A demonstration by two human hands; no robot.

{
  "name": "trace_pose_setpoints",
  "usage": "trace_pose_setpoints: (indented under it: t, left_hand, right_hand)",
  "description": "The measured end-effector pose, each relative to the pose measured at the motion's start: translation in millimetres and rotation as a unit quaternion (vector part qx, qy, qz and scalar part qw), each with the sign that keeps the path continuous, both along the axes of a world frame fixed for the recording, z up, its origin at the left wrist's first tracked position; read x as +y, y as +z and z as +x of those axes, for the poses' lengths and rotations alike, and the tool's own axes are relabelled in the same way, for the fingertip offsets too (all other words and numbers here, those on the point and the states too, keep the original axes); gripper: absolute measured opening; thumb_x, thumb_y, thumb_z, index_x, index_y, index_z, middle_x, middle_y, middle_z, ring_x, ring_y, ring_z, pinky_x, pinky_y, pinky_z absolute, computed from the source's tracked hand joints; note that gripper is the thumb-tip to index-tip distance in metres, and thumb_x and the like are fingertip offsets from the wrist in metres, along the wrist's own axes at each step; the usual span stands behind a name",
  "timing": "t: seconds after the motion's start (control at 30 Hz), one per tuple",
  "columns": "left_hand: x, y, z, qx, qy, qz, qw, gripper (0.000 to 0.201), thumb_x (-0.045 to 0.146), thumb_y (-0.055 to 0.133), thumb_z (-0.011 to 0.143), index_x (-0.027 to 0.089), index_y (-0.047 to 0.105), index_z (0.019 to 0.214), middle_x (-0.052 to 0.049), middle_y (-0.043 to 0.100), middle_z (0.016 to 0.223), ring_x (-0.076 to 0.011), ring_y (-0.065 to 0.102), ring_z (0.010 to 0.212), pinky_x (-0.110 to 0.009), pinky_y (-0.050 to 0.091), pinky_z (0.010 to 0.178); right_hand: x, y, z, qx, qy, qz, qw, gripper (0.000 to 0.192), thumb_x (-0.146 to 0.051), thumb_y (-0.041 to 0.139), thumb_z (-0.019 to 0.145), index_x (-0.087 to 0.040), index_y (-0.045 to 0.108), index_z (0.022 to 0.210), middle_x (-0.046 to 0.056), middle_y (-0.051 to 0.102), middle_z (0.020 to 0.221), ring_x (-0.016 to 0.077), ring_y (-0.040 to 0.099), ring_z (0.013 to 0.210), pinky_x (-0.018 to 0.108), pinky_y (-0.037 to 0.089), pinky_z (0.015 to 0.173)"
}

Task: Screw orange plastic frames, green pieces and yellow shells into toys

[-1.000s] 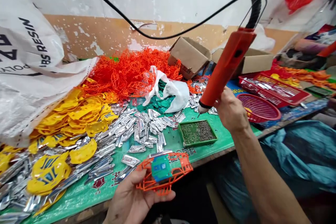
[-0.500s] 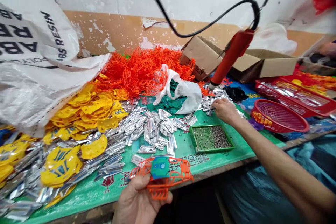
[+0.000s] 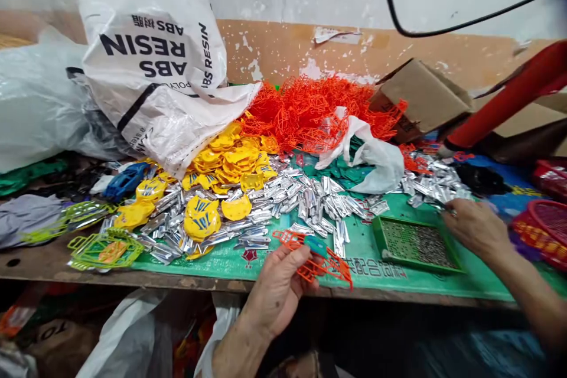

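Observation:
My left hand (image 3: pixel 280 292) is closed on an orange plastic toy-car frame (image 3: pixel 330 266) with a blue-green piece (image 3: pixel 316 245) set on it, held tilted over the table's front edge. On the right, my right hand (image 3: pixel 481 230) has its fingers pinched at the near edge of a pile of small silver parts (image 3: pixel 436 183). Something small and shiny shows at the fingertips, too small to name. Just left of that hand lies a green tray (image 3: pixel 378 236) of tiny metal pieces, probably screws. A wider spread of silver parts (image 3: pixel 310 198) lies behind the frame.
Yellow parts (image 3: pixel 230 159) and a tangle of orange frames (image 3: pixel 310 109) are heaped at the back. A white resin sack (image 3: pixel 155 71) leans at left, near yellow-green frames (image 3: pixel 106 248). A red power tool (image 3: pixel 509 94) hangs at right beside cardboard boxes (image 3: pixel 420 94) and a red basket (image 3: pixel 544 230).
The view has swung left, bringing more of the sack and the yellow-green frames into sight. The orange frame has turned in my left hand. My right hand has come nearer the tray.

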State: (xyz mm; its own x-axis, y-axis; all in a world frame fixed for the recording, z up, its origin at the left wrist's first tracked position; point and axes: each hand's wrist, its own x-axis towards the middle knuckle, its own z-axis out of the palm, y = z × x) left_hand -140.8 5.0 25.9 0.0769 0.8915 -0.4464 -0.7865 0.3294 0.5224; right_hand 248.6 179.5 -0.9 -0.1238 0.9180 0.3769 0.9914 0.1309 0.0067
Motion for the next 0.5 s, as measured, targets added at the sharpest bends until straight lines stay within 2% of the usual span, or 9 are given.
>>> trace_pose_setpoints:
  t: [0.13,0.2,0.27,0.3,0.37,0.5]
  left_hand:
    - [-0.1,3.1,-1.7,0.04,0.016,-0.005,0.999,0.029,0.03,0.087,0.061,0.014,0.069,0.078,0.0,0.069,0.071,-0.0103,0.06,0.059,-0.019,0.051,0.045]
    - [-1.3,3.7,-2.1,0.052,0.019,-0.001,0.998,0.028,0.032,0.085,0.062,0.015,0.068,0.077,0.001,0.068,0.071,-0.0097,0.059,0.059,-0.018,0.05,0.045]
    - [-2.7,4.0,-2.3,0.06,0.015,0.006,0.998,0.027,0.033,0.083,0.064,0.015,0.067,0.076,0.0,0.067,0.071,-0.0111,0.06,0.062,-0.018,0.049,0.045]
    - [-3.4,4.3,-2.2,0.067,0.009,0.011,0.998,0.027,0.034,0.082,0.065,0.015,0.066,0.075,-0.001,0.067,0.071,-0.0119,0.061,0.063,-0.019,0.048,0.045]
    - [-4.3,5.8,-1.0,0.085,-0.011,0.022,0.996,0.025,0.033,0.079,0.068,0.015,0.066,0.077,-0.002,0.067,0.072,-0.0131,0.061,0.065,-0.02,0.048,0.048]
    - [-4.9,13.5,4.5,0.127,-0.054,0.043,0.989,0.022,0.03,0.077,0.07,0.014,0.065,0.079,-0.001,0.065,0.075,-0.0116,0.058,0.066,-0.019,0.046,0.051]
  right_hand:
    - [-56.9,9.9,-8.5,0.04,-0.06,-0.025,0.997,0.005,-0.032,0.053,0.081,-0.028,0.052,0.078,0.011,0.062,0.066,0.0302,0.061,0.062,0.04,0.044,0.058]
    - [-93.2,17.2,-24.3,0.087,-0.046,-0.056,0.994,0.008,-0.038,0.053,0.084,-0.029,0.052,0.083,0.007,0.064,0.068,0.0264,0.063,0.061,0.037,0.048,0.06]
    - [-127.7,25.2,-48.5,0.198,-0.015,-0.101,0.975,0.011,-0.042,0.053,0.085,-0.031,0.054,0.086,0.006,0.068,0.077,0.0256,0.065,0.066,0.037,0.05,0.06]
    - [-142.1,29.7,-63.1,0.231,0.019,-0.115,0.966,0.012,-0.041,0.053,0.086,-0.03,0.056,0.087,0.005,0.069,0.079,0.0249,0.065,0.067,0.036,0.05,0.06]
    - [-161.5,40.6,-94.3,0.256,0.136,-0.159,0.944,0.013,-0.038,0.052,0.088,-0.027,0.058,0.087,0.003,0.066,0.075,0.0215,0.063,0.066,0.033,0.049,0.06]
    - [-163.5,67.8,-145.9,0.227,0.301,-0.174,0.91,0.012,-0.021,0.047,0.091,-0.021,0.058,0.086,0.002,0.059,0.076,0.0157,0.057,0.07,0.027,0.045,0.063]
